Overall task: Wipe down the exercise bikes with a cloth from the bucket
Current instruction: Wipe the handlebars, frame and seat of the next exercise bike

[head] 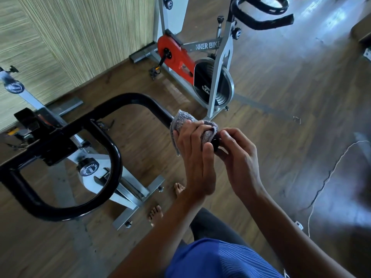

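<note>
A grey cloth [184, 121] is wrapped round the right end of the near bike's black handlebar [128, 99]. My left hand [195, 155] grips the cloth around that bar end. My right hand [239, 155] holds the very tip of the bar, with thumb and fingers curled round the black end cap. The handlebar loops left toward the bike's silver frame [112, 177] below. No bucket is in view.
A second exercise bike [202, 63] with a red chain guard and silver flywheel stands further off on the wooden floor. A striped wall panel [70, 37] runs along the left. A white cord [325, 181] trails over the floor at the right. My bare feet [156, 213] stand by the near bike's base.
</note>
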